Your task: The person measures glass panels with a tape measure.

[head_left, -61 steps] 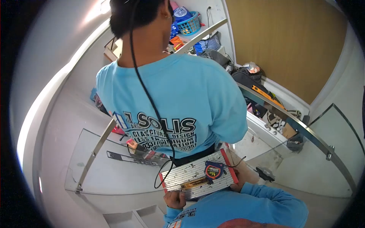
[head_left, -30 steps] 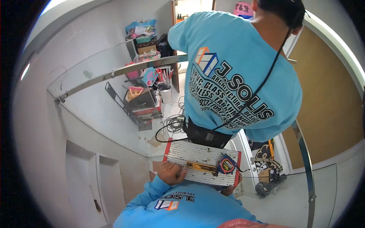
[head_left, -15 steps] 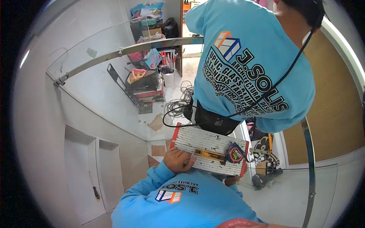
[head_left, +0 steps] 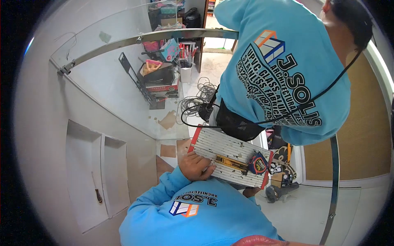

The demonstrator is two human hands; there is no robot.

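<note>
A white ribbed board (head_left: 217, 143) with red ends is in front of my chest. My left hand (head_left: 197, 166) rests on its near left edge, fingers curled over the top. At the near right corner my right hand (head_left: 251, 191) shows only in part, mostly under the board, its fingers hidden. On the board lie a yellow tool (head_left: 232, 162), close to my left hand, and a dark blue and red tape measure (head_left: 258, 163) toward the right end.
A co-worker in a blue hoodie (head_left: 287, 78) stands just beyond the board. A curved metal rail (head_left: 164, 37) with glass runs around. Coiled cable (head_left: 201, 98), boxes (head_left: 164, 88) and a white bin (head_left: 186, 71) are on the floor. A screwdriver (head_left: 98, 196) lies in the wall niche.
The view has shifted slightly. The co-worker appears farther right in the picture, and the board a little to the right. Both hands stay at the board.
</note>
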